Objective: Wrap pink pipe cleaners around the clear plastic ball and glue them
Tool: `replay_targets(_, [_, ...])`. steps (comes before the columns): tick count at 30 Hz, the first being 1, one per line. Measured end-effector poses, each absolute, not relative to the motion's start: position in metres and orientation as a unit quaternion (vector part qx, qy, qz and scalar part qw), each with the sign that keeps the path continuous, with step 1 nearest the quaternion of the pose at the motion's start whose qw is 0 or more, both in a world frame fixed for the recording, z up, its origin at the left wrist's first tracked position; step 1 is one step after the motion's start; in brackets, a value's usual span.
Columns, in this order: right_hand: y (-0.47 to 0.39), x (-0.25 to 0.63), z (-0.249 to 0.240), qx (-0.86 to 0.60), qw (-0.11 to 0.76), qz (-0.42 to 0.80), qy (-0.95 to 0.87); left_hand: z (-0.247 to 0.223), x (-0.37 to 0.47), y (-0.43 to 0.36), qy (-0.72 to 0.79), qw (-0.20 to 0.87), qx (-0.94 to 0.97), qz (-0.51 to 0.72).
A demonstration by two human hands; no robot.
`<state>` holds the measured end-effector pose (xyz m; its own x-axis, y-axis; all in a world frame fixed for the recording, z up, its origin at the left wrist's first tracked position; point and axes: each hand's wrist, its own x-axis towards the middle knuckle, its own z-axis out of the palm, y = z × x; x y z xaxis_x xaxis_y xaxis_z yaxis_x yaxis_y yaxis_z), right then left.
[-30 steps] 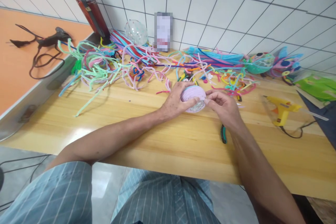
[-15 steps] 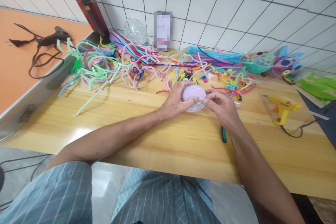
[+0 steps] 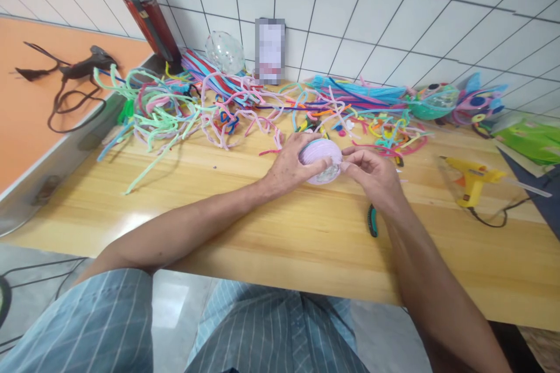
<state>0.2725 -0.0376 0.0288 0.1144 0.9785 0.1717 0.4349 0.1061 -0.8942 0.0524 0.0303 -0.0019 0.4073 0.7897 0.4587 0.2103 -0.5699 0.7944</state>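
Observation:
My left hand is wrapped round a ball covered in rows of lavender pipe cleaner. A strip of light blue shows at its upper left, and a patch at the lower front looks clear or silvery. My right hand is closed in a pinch at the ball's right edge, on what seems to be the lavender pipe cleaner; its tip is too small to make out. Below my right wrist lies a tool with a teal and black handle, partly hidden.
Loose pipe cleaners and bundles line the back, near a clear ball, phone and red thermos. Decorated balls stand at back right. A yellow glue gun with its cord lies right.
My right hand has shifted slightly to the right at the ball's edge. The ball has turned a little, and more of its clear patch shows. My left hand keeps its hold.

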Motion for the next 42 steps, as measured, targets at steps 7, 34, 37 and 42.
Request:
replay_targets(7, [-0.036, 0.274, 0.024, -0.606, 0.441, 0.284, -0.598, -0.013, 0.057, 0.025, 0.323, 0.374, 0.737, 0.461])
replay_targets(34, [-0.037, 0.269, 0.024, -0.596, 0.458, 0.287, -0.594, 0.021, 0.049, 0.031, 0.310, 0.449, 0.766, 0.339])
replay_targets(37, [-0.037, 0.269, 0.025, -0.595, 0.459, 0.280, -0.597, 0.024, 0.046, 0.033, 0.297, 0.475, 0.770, 0.304])
replay_targets(42, [-0.037, 0.269, 0.025, -0.596, 0.454, 0.274, -0.603, 0.025, 0.045, 0.036, 0.297, 0.490, 0.770, 0.281])
